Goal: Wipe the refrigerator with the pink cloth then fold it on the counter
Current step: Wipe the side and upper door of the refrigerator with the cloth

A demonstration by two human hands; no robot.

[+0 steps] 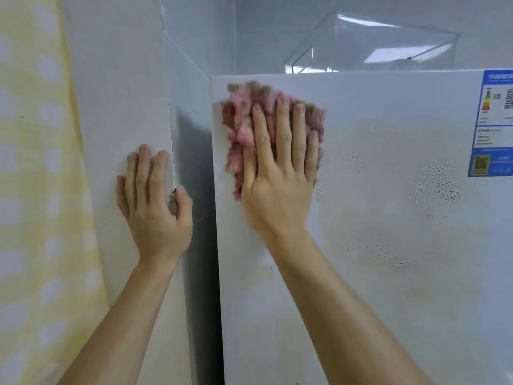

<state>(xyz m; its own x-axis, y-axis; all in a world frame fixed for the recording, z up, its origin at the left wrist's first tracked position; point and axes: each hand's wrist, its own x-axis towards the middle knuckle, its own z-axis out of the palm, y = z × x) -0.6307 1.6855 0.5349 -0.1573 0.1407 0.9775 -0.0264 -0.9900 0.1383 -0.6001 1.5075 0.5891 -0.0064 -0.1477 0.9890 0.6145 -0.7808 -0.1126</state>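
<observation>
Your right hand (277, 173) lies flat and open, fingers spread, pressing the pink cloth (247, 126) against the white refrigerator (361, 245) near its upper left corner. Nothing is pinched; the cloth stays up only by palm pressure against the panel. Your left hand (154, 201) braces on the wall edge (125, 107) just beside the fridge, fingers flat on the face and thumb hooked round the corner, holding nothing else.

The cloth looks shaggy, soft and light, bunched under your fingers with its fringe poking out above and to the left. Expect it to crumple and drag rather than slide as a flat sheet, and to drop if you ease the pressure. Beads of water (435, 187) sit on the door to the right, so the surface there is probably slick and the cloth will likely get heavier as it soaks. Keep your palm over its middle while wiping; for folding later, take it by two corners.

The counter is not in view.
</observation>
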